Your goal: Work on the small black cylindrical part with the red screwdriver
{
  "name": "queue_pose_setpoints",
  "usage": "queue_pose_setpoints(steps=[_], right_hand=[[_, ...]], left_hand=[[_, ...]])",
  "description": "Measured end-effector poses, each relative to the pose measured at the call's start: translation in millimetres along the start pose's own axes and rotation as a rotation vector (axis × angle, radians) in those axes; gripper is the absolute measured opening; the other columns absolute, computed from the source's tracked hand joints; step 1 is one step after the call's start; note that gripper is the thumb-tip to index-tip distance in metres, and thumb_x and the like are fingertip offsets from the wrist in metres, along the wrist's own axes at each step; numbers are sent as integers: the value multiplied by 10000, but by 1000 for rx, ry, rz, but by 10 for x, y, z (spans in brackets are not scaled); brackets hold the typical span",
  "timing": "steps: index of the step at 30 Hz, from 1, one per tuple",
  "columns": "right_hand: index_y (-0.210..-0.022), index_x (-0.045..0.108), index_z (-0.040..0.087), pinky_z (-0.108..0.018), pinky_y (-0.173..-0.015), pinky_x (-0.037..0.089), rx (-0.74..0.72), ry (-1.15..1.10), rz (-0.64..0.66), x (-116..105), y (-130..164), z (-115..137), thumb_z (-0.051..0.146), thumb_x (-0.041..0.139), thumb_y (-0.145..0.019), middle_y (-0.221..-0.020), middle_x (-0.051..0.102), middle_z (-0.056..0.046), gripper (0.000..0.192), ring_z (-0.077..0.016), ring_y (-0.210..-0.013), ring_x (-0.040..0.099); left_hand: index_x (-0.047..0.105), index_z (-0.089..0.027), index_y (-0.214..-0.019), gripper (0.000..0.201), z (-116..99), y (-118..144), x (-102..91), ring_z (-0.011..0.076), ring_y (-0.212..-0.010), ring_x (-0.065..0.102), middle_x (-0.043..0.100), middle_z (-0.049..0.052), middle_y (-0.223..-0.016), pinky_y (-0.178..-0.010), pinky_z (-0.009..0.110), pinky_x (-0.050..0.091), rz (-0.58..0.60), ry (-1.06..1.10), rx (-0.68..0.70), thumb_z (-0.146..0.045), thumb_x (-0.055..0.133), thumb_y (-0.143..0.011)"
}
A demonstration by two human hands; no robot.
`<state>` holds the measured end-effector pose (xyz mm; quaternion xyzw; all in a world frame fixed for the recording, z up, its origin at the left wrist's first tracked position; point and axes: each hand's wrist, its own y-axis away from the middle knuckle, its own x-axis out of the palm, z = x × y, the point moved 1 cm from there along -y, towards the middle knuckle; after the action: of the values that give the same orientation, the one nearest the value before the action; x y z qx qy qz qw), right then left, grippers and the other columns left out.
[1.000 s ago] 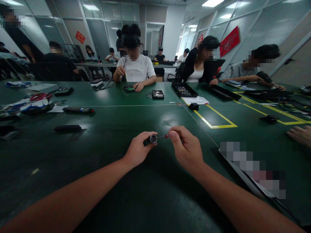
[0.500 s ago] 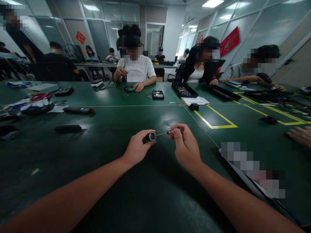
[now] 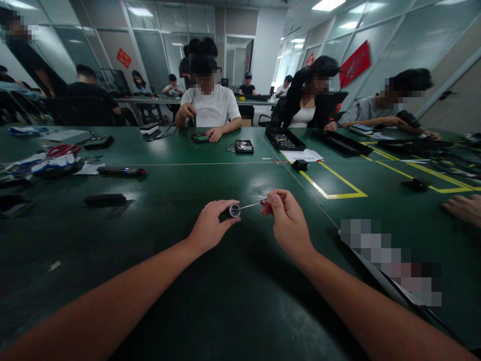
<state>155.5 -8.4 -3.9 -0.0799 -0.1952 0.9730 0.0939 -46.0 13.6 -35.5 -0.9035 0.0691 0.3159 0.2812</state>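
Observation:
My left hand [image 3: 210, 224] is closed round a small black cylinder [image 3: 234, 211] whose open end, with a silvery rim, faces right towards my other hand. Between the thumb and fingers of my right hand [image 3: 288, 220] is a thin screwdriver [image 3: 249, 205] with a reddish handle. Its metal shaft points left, and the tip reaches into the mouth of the cylinder; what the tip touches inside is too small to make out. Both hands are held above the green table [image 3: 195, 311].
A black pouch-like item [image 3: 105, 200] and a dark pen-shaped tool [image 3: 121, 171] lie left. Red-handled scissors [image 3: 63, 150] rest farther back. A black block [image 3: 299, 165] sits near yellow tape [image 3: 345, 195]. At right are a flat sheet-like item [image 3: 391, 265] and another person's hand [image 3: 464, 209].
My right hand has turned the screwdriver slightly, its fingers now covering more of the handle. The cylinder in my left hand has shifted a touch left and up.

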Motion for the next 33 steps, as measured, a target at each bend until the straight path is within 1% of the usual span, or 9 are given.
queue_pose_setpoints(steps=[6,10,12,14,18,21,26,29,33], right_hand=[[-1002,583,232,-331,-693,488,-72,72,76,-14,51,5,371,488,-1027,-789,641,4,171,-167,-723,616],[-986,633,238,-296,-577,422,-101,72,164,-30,98,61,438,509,-1029,-666,556,42,240,-146,-591,531],[-896,670,232,-295,-550,398,-128,124,146,-34,114,97,468,501,-1030,-630,548,37,320,-140,-551,511],[-847,689,228,-302,-563,411,-152,192,128,-33,122,117,456,491,-1034,-649,599,18,355,-147,-565,548],[-1075,662,238,-320,-636,480,-175,208,78,-28,115,91,387,538,-1014,-833,715,-19,204,-186,-709,654],[-1117,635,238,-338,-706,501,-197,213,84,-31,100,71,369,521,-1020,-910,724,-35,199,-198,-796,671],[-983,681,234,-304,-586,435,-180,258,116,-51,79,107,438,487,-1036,-715,653,4,286,-169,-629,594],[-908,697,232,-307,-590,428,-202,296,128,-58,80,122,409,483,-1039,-715,662,2,307,-165,-624,593],[-1083,644,230,-325,-653,471,-193,272,118,-59,79,97,315,483,-1019,-836,705,-17,193,-187,-722,644]], left_hand=[[687,-233,-1252,381,31,8,20,234,-1153,669,728,55,-1220,-1041,432,504,-4,66,-22,-194,751,-879],[690,-226,-1249,384,46,8,32,221,-1163,668,726,50,-1223,-1055,412,504,-11,119,-44,-175,750,-874],[691,-225,-1252,385,43,8,35,220,-1177,664,724,51,-1235,-1063,412,501,-5,132,-35,-178,752,-874],[692,-223,-1250,379,42,8,35,221,-1177,665,724,54,-1237,-1065,416,501,-1,136,-28,-184,751,-877],[691,-231,-1254,381,60,6,33,220,-1174,665,725,50,-1234,-1065,417,500,-12,129,-47,-190,749,-880],[691,-241,-1258,385,71,5,30,224,-1175,665,724,47,-1235,-1065,418,500,-10,115,-49,-193,746,-880],[697,-241,-1248,378,51,3,26,232,-1177,667,725,48,-1232,-1070,430,499,22,127,-39,-193,745,-876],[701,-238,-1240,377,38,3,24,229,-1168,670,728,48,-1224,-1062,428,503,38,139,-37,-182,748,-870],[696,-237,-1248,377,48,5,22,223,-1168,666,726,47,-1223,-1064,424,499,26,138,-38,-183,742,-877]])
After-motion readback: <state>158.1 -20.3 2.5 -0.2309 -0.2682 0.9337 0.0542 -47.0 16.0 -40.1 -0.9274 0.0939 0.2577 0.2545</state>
